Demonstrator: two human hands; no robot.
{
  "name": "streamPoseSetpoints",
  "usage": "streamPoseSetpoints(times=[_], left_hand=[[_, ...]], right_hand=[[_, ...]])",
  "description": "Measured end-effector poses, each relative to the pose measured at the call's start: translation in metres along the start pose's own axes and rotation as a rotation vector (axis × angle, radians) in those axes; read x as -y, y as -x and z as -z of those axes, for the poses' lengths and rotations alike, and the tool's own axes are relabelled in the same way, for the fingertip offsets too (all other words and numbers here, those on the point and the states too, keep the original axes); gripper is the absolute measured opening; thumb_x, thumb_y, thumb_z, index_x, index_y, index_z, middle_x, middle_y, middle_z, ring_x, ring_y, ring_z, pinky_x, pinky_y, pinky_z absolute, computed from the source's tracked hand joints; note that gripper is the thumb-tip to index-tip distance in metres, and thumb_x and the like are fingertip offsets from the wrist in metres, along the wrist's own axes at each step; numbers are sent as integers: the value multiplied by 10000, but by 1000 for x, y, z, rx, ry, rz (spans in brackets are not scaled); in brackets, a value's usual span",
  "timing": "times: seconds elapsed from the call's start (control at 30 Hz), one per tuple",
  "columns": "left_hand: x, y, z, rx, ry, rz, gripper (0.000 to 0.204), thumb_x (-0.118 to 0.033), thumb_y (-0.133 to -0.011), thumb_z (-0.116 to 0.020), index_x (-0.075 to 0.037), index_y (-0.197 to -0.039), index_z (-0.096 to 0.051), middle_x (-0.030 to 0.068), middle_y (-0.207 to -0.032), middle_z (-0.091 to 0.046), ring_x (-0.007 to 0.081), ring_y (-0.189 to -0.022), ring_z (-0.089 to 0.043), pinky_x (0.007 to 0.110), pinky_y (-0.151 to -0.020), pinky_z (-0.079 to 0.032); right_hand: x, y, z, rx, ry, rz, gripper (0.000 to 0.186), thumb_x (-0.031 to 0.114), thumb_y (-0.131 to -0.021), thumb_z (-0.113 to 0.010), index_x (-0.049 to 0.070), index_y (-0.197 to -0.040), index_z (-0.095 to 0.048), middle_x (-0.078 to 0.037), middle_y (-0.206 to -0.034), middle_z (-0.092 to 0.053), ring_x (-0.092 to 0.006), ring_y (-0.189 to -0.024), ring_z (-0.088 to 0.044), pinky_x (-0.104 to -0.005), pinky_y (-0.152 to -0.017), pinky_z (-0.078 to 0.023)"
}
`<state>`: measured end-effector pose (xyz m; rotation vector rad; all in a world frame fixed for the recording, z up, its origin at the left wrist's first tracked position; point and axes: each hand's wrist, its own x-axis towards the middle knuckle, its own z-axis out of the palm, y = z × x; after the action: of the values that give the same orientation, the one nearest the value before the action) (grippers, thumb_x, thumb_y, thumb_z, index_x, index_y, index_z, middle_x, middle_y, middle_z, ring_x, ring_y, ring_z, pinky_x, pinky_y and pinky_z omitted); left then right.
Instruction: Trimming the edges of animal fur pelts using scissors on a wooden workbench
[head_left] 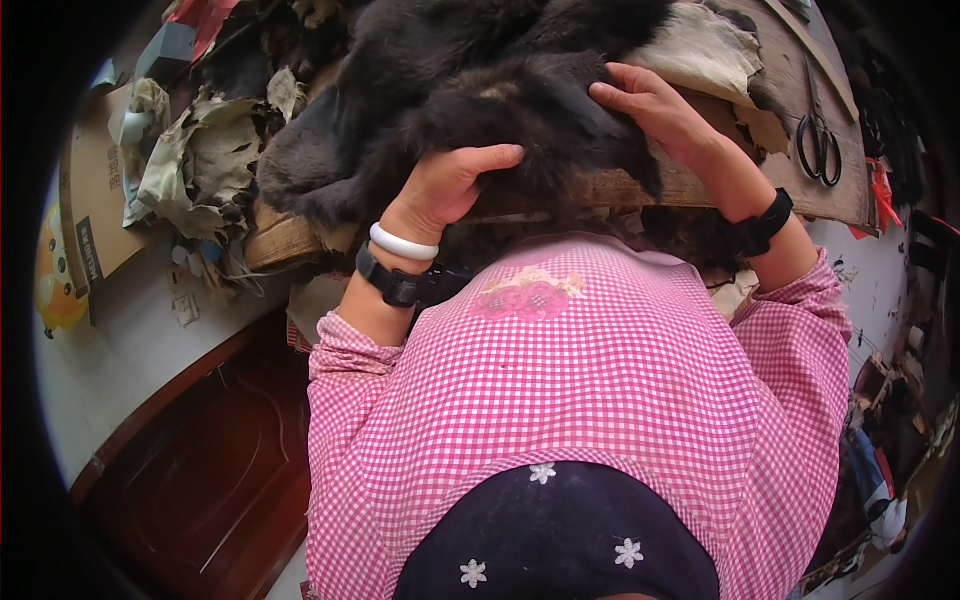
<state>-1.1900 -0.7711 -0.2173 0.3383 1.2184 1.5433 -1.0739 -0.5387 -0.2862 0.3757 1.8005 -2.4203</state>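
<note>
Both hands press on the dark fur pelt (500,90) on the wooden board (800,190). The left hand (450,185) curls its fingers into the fur's near edge; the right hand (650,110) lies flat, fingers spread. Black scissors (820,135) rest right of the pelt.

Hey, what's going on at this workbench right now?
A person in a pink checked smock works a dark brown fur pelt lying on a worn wooden board. The left hand grips the pelt's near edge, while the right hand presses flat on the fur farther up. Black-handled scissors lie untouched on the board to the right, and pale scraps of hide are heaped to the left.
</note>
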Motion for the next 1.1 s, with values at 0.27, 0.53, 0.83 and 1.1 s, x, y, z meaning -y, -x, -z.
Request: streamPoseSetpoints(times=[0.27, 0.53, 0.83, 1.1], left_hand=[[2, -7, -5, -57, -31, -58, 302, -5, -801, -647, 16, -1101, -619, 73, -1065, -645, 168, -938, -619, 287, -852, -506], [1, 3, 1, -67, -347, -156, 307, -34, -790, -674, 10, -1090, -626, 42, -1028, -638, 138, -896, -599, 267, -815, -498], [-3, 0, -4, -34, -353, -171, 321, -83, -794, -694, 16, -1092, -625, 38, -1013, -643, 135, -890, -596, 264, -822, -487], [-14, -17, -14, -25, -249, -193, 269, -70, -796, -691, 11, -1048, -643, 48, -991, -658, 149, -889, -612, 264, -822, -493]], right_hand=[[8, 7, 0, -20, 48, 31, 305, 200, -941, -561, -20, -1152, -551, 2, -1064, -611, -70, -961, -554, -222, -850, -452], [14, 68, 107, -627, 984, 213, 230, 187, -906, -582, 8, -1048, -604, -88, -926, -640, -158, -859, -600, -280, -824, -461], [-61, 184, 247, -1152, 1959, 83, 340, 275, -886, -587, 4, -1090, -580, -186, -1083, -591, -336, -1047, -541, -409, -890, -427], [-29, 192, 236, -932, 1710, -386, 376, 276, -758, -643, -63, -903, -570, -271, -942, -596, -441, -922, -566, -490, -799, -455]])
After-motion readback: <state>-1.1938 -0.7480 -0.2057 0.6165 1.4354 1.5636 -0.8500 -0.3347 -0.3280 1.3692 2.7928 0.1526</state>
